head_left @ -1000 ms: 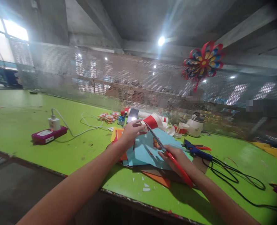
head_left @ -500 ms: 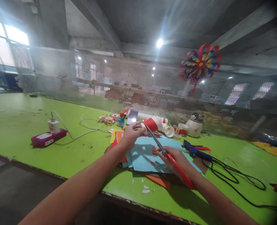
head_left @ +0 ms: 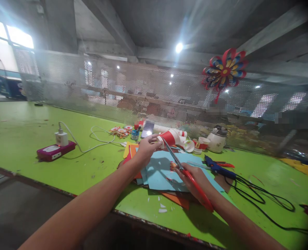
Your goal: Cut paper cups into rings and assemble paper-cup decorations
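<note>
One green table [head_left: 91, 166] carries blue sheets [head_left: 157, 172] below the right hand [head_left: 199, 177], which curls snugly round red-handled scissors [head_left: 189, 176] whose long axis slants ahead and leftward from it to the red-and-white paper cup [head_left: 170, 137], pinched in the half-closed left hand [head_left: 145, 150], the nearer one.

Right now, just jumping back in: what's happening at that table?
A person's left hand holds a red-and-white cup tilted above some light blue sheets. The right hand grips red-handled scissors, their blades reaching up to the cup; whether they are biting into it is hard to tell. A blue glue gun lies to the right, and white scraps lie near the table's front edge.
</note>
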Available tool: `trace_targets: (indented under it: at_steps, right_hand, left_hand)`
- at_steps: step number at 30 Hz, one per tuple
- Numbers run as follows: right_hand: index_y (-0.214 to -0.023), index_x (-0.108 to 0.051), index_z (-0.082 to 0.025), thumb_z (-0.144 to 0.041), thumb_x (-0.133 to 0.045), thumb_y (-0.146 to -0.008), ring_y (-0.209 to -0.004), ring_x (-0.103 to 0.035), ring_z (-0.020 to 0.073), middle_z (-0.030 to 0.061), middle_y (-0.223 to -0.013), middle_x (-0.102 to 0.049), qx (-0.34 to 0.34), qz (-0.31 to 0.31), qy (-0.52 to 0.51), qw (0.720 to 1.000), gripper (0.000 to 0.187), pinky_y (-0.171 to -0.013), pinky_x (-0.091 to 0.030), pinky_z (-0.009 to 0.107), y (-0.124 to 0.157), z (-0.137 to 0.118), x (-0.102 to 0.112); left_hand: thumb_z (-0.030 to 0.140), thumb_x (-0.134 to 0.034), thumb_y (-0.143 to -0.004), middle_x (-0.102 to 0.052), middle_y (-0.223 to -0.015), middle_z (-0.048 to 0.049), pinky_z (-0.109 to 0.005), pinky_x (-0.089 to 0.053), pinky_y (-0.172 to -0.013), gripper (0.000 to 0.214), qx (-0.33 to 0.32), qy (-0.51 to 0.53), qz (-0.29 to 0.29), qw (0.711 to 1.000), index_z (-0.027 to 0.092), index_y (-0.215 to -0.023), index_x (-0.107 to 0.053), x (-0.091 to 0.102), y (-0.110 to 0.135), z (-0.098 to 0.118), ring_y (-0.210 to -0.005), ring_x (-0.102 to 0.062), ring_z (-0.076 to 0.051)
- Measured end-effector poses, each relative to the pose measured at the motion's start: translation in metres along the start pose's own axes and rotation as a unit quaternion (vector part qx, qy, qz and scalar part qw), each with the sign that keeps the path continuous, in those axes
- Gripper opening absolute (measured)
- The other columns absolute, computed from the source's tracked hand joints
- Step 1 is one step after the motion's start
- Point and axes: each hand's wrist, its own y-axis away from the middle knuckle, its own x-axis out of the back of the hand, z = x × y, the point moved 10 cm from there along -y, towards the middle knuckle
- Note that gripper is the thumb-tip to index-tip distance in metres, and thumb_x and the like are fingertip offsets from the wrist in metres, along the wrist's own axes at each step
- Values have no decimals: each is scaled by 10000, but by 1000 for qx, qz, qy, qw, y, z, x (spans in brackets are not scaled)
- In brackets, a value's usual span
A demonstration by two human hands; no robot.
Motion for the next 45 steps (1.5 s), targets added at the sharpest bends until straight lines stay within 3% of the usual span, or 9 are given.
trace_targets:
  at_steps: [9,14,22,45]
  right_hand:
    - [-916,-636,-180,-355,-447,-878,-682,-635,214,48,-779,-707,18,-9,27,999,261,-621,-432,281,-3,5,-3]
    - [-948,-654,-163,-375,-432,-871,-672,-634,222,55,-765,-706,5,-18,22,1000,316,-608,-436,287,-4,3,-2]
    - [-935,-655,-158,-419,-463,-855,-738,-664,242,78,-830,-730,-24,-16,-23,999,333,-661,-456,306,-4,6,0]
    - [-881,-581,-179,-305,-393,-887,-666,-595,211,72,-813,-690,-2,-5,23,1000,226,-629,-427,301,2,4,-9]
  left_hand:
    - [207,-730,-662,-656,-869,-115,-407,-515,-762,383,10,44,-1,999,82,-1005,-614,2,-1,1,-717,-642,-186]
    - [204,-741,-654,-661,-892,-128,-425,-510,-776,411,7,38,5,999,89,-1023,-598,5,-3,1,-758,-651,-210]
    - [225,-749,-643,-648,-920,-135,-401,-497,-795,419,5,38,-24,999,69,-1018,-645,-5,2,0,-757,-630,-186]
    - [187,-750,-622,-661,-919,-143,-381,-509,-739,378,14,46,18,999,60,-968,-666,1,2,-3,-722,-638,-187]
